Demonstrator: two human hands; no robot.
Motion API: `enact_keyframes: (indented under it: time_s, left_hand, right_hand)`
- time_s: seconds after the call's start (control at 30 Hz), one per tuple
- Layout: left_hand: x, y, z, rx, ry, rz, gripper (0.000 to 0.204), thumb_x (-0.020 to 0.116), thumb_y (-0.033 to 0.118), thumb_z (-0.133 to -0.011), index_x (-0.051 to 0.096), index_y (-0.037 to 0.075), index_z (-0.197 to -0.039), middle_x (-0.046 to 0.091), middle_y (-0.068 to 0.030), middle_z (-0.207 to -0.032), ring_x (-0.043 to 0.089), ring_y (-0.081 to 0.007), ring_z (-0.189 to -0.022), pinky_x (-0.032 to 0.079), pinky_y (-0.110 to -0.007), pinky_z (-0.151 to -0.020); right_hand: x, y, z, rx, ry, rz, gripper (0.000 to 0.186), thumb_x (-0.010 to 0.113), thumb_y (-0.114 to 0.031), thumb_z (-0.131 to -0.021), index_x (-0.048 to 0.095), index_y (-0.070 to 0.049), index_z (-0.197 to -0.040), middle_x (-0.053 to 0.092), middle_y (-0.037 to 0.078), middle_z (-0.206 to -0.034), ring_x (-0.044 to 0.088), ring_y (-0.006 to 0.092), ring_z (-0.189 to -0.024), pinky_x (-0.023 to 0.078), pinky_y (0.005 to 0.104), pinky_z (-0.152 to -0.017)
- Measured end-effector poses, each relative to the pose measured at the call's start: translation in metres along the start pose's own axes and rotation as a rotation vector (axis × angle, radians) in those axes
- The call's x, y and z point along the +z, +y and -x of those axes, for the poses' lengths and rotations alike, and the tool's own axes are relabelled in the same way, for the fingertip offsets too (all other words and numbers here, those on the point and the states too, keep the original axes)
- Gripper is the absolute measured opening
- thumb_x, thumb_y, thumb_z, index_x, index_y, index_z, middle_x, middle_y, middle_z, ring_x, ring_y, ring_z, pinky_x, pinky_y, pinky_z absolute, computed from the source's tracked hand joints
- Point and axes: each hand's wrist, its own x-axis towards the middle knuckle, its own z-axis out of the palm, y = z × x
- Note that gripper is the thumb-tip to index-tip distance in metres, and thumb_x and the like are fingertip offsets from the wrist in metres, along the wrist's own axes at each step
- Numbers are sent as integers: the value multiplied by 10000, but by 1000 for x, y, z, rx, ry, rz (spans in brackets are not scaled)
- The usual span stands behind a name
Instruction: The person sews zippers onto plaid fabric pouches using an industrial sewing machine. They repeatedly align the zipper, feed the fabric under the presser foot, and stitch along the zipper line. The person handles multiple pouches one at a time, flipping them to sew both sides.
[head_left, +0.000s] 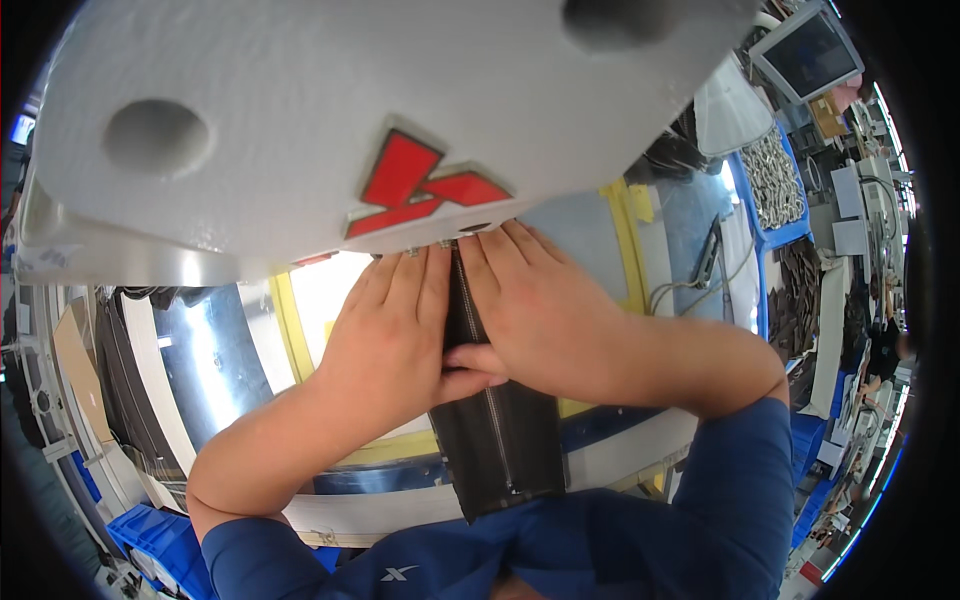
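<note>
Located a black zippered piece point(530, 425) at the centre of the frame, running from beneath a pale machine head point(280, 80) down to the blue shirt point(620, 535) at the lower edge. Found the left hand point(385, 325) laid palm-down on the left of the zipper point(495, 420), and the right hand point(545, 320) likewise on the right, both with fingers extended and close together, neither clenched. Noted both thumbs lying side by side across the zipper. Could not see the fingertips fully at the machine's lower edge, so could not confirm any pinch there.

Judged the spread placement as serving to hold the material flat and the zipper straight between the hands. Judged the yellow strips at left point(290, 325) and right point(630, 250) of the work surface as likely position guides. Recorded a blue bin point(748, 215) of metallic pieces at upper right, apparently kept within reach, and a monitor point(808, 55) above.

Observed a red three-part emblem point(400, 175) on the machine's face and a small pale logo point(398, 573) on the shirt. Found no legible wording on the black piece.
</note>
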Motion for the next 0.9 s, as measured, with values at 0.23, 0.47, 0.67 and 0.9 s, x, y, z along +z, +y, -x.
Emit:
enact_keyframes:
  time_s: [0.23,0.47,0.67,0.9]
  left_hand:
    - [-1,-2,-6,-6,14,17,1201,894,680,-661,544,-197,-1404,639,-308,-1350,632,-430,-1216,495,-498,-1084]
    - [-3,-2,-8,-8,-36,27,1192,903,661,-650,547,-190,-1405,639,-296,-1360,622,-414,-1243,492,-494,-1080]
    - [-2,-3,-7,-26,-46,38,1195,901,654,-647,541,-190,-1413,634,-294,-1370,619,-413,-1251,492,-492,-1083]
    - [-1,-4,-6,-4,11,15,1199,899,653,-648,538,-193,-1417,633,-302,-1361,616,-420,-1267,488,-488,-1101]
  right_hand:
    - [-4,1,0,-2,-18,0,957,754,-556,-916,519,231,-1409,551,415,-1447,564,495,-1391,456,501,-1200]
    - [-5,2,-3,10,-42,-19,965,750,-553,-918,507,238,-1415,549,417,-1444,566,493,-1392,466,493,-1194]
    - [-3,2,-1,0,-39,7,980,751,-554,-916,494,245,-1422,540,422,-1452,569,494,-1389,465,494,-1195]
    - [-4,0,-2,-1,-18,35,959,755,-557,-911,522,227,-1411,563,408,-1441,585,473,-1376,473,479,-1175]
